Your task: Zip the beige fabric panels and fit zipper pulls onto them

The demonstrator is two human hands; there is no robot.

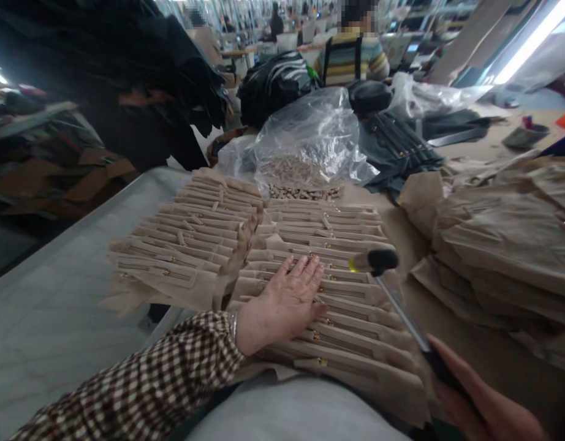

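Observation:
My left hand [282,303] lies flat, fingers stretched out, on a row of overlapping beige fabric pieces [365,361] with zippers and small gold-coloured zipper pulls [317,335]. In my right hand [485,398], at the lower right, is the dark handle of a hammer [404,312]. Its metal shaft slants up to a black head with a yellowish face, held above the right part of the pieces and apart from my left hand. To the left, a second row of similar zippered pieces [172,257] is laid out, with small beige strips on some of them.
Behind the rows, a clear plastic bag [314,135] holds many small beige strips. Beige fabric is heaped [507,245] at the right, and dark garments [397,147] lie further back. A person in a striped top [351,61] sits beyond. Cardboard boxes [66,184] are at the left.

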